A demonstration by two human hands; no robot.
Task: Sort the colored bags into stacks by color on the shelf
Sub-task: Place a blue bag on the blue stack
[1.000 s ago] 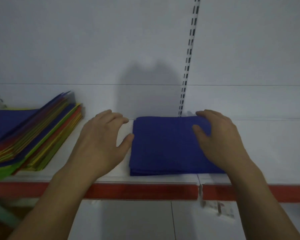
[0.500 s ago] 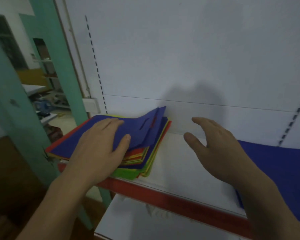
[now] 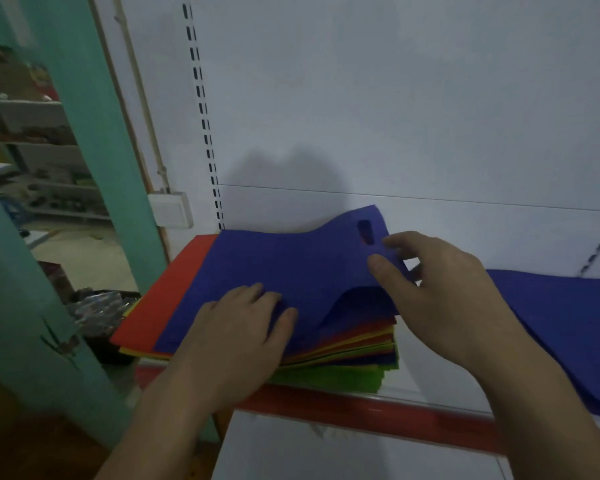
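top blue bag (image 3: 291, 268): on mixed stack (image 3: 360, 344), shelf's (image 3: 437, 379) left end, right edge lifted
right hand (image 3: 440, 292): grip pinching that edge
left hand (image 3: 236, 334): grip released, flat on bag
blue stack (image 3: 568, 323): right, cut off by frame
lower bags: only edges show

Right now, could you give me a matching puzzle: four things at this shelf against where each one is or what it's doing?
1. left hand
2. right hand
3. green bag
4. blue stack

A. bottom of the mixed pile
B. pinches the top blue bag by its raised edge
C. presses down on the top blue bag
D. on the shelf, right of the mixed pile

Pairs: 1-C, 2-B, 3-A, 4-D
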